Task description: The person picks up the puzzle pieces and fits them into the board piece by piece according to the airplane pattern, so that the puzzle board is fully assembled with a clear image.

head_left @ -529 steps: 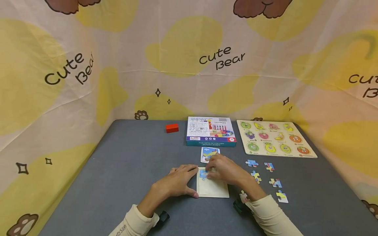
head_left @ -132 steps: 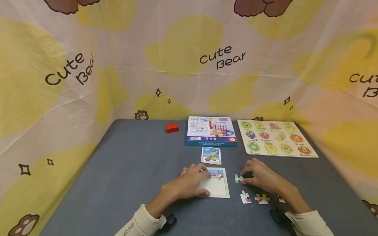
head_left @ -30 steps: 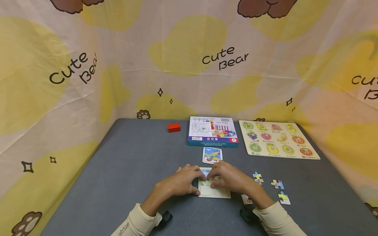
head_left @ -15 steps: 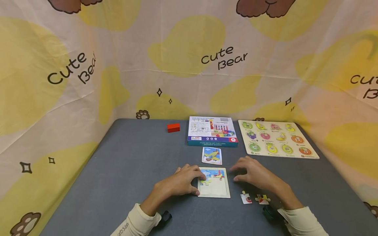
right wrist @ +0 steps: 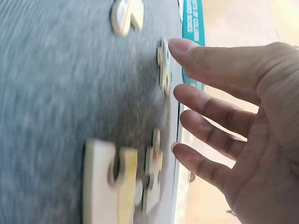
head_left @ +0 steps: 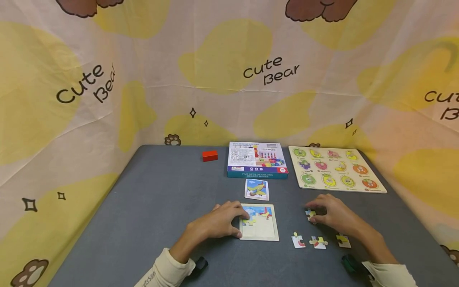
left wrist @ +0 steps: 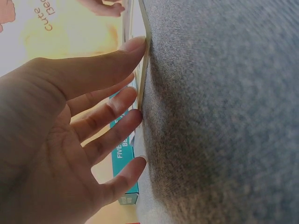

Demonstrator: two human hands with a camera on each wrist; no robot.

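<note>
Nearest, cream sleeves [head_left: 170, 268] lead to wrists bearing small dark devices [head_left: 201, 264]. Three loose puzzle pieces lie in a row on the grey table [head_left: 161, 207]: a white one with a red curve [head_left: 298, 240], a yellow, red and white one [head_left: 318, 242], and a yellow and white one [head_left: 343, 240] beneath the right forearm.

The left hand [head_left: 216, 221] rests at the left side of a pale wooden tray [head_left: 263, 231], thumb at its near corner and forefinger reaching over the picture, the fingers apart. Joined pieces fill the tray's far row, blue sky with a red tail; a yellow piece [head_left: 249, 221] sits below them at the left, above the tray's bare base.

To the tray's right, the right hand [head_left: 333, 215] has thumb and forefinger apart around a blue and yellow piece [head_left: 310, 215] on the table (whether they touch it, I cannot tell). The right wrist view shows another piece [right wrist: 153, 177] near this hand's other fingers.

Beyond the tray lies an aeroplane card [head_left: 256, 189], then a boxed bead set [head_left: 257, 159], with a fruit board [head_left: 337, 169] to its right and a red block [head_left: 209, 156] to its left. A bear-print cloth [head_left: 222, 71] hangs behind.
</note>
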